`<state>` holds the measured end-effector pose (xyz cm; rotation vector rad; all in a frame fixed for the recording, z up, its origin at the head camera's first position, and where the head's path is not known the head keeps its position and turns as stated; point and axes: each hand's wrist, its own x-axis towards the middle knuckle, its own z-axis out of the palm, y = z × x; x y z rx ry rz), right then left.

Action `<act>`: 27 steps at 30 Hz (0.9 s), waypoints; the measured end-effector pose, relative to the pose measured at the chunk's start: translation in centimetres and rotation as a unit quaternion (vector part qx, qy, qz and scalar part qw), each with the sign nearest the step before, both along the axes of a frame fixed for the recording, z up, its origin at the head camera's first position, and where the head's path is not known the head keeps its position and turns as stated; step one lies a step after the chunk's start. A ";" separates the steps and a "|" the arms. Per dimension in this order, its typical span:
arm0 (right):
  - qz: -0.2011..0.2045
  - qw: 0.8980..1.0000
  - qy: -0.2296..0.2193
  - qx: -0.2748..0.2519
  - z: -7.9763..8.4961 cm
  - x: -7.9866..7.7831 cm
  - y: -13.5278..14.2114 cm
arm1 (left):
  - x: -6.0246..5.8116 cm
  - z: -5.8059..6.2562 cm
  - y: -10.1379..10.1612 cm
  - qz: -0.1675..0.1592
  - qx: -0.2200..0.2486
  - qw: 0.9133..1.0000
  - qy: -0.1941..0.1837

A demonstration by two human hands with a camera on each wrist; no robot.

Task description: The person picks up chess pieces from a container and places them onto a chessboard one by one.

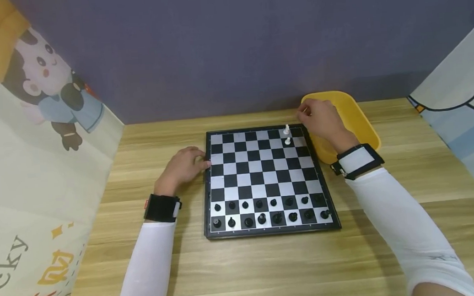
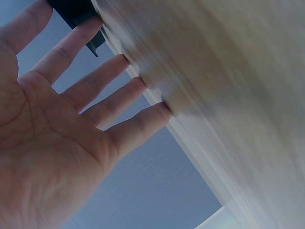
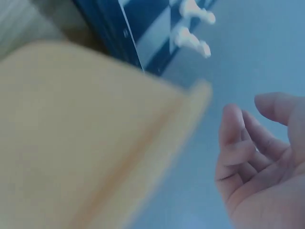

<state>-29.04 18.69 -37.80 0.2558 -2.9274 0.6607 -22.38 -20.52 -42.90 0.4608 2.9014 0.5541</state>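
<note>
The scene was bounded at the far side by a dark purple-grey wall (image 1: 213,44), with a pale printed panel (image 1: 12,182) set at the left. Below, a wood-grained surface (image 1: 270,269) was spread, and over it two forearms in white sleeves (image 1: 150,264) were stretched. A black-and-white chessboard (image 1: 238,167) was laid flat near the middle of the surface. Beside its far right side a yellow tray (image 1: 363,125) was placed; whether the two were in contact could not be told.

The right hand (image 1: 321,118) was held over the far left part of the tray, near the board's far right corner — its fingers were loosely bent, and the thumb was held a little apart from their tips. The left hand (image 1: 184,166) was rested at the board's left edge, its fingers straight and spread apart; that edge was touched by the thumb. A dark band (image 1: 162,208) was worn on each wrist.

Sixteen black pieces (image 1: 261,218) were stood in two rows along the near side of the board. Two white pieces (image 1: 288,141) were placed in the second column from the right — the taller in the farthest row, the shorter just nearer.
</note>
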 end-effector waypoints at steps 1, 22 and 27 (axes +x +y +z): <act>-0.002 1.000 0.007 -0.002 0.2 0.1 0.4 | 0.0 0.0 0.0 -0.001 0.001 1.000 0.000; -0.007 1.000 -0.016 0.017 -0.3 0.2 6.4 | 0.1 0.1 0.0 -0.001 0.004 1.000 -0.001; 0.002 0.999 -0.035 0.034 -0.8 -0.1 7.3 | 0.1 0.0 -0.1 -0.003 0.005 1.000 0.001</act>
